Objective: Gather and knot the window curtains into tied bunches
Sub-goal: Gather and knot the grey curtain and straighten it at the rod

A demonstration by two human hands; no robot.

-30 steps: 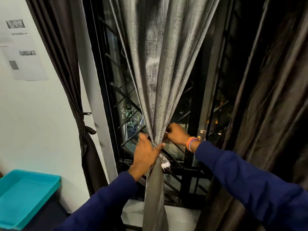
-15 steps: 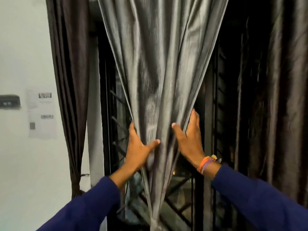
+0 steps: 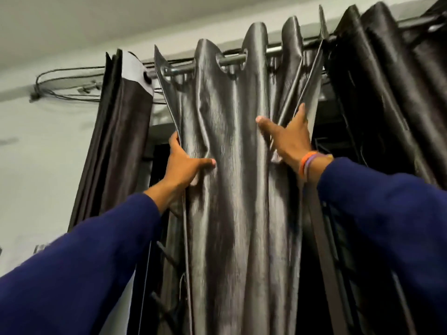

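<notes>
A shiny grey curtain point(image 3: 237, 189) hangs by eyelets from a metal rod point(image 3: 232, 60) and falls in loose folds down the middle. My left hand point(image 3: 183, 163) is on its left edge, straight fingers behind the cloth and thumb spread across the front. My right hand point(image 3: 287, 136) is on the right edge in the same way, fingers pointing up behind a fold, thumb on the front. The two hands bracket the curtain high up, a little below the rod.
A dark brown curtain point(image 3: 116, 141) hangs bunched at the left against the white wall. More dark curtain point(image 3: 387, 93) fills the right. Black window bars point(image 3: 167, 262) show behind the grey cloth. Loose cables point(image 3: 63, 76) run along the wall near the ceiling.
Both hands let go of the low gathered bunch, opened, and slid up the curtain's two edges toward the rod. The view tilted up from the window sill to the ceiling.
</notes>
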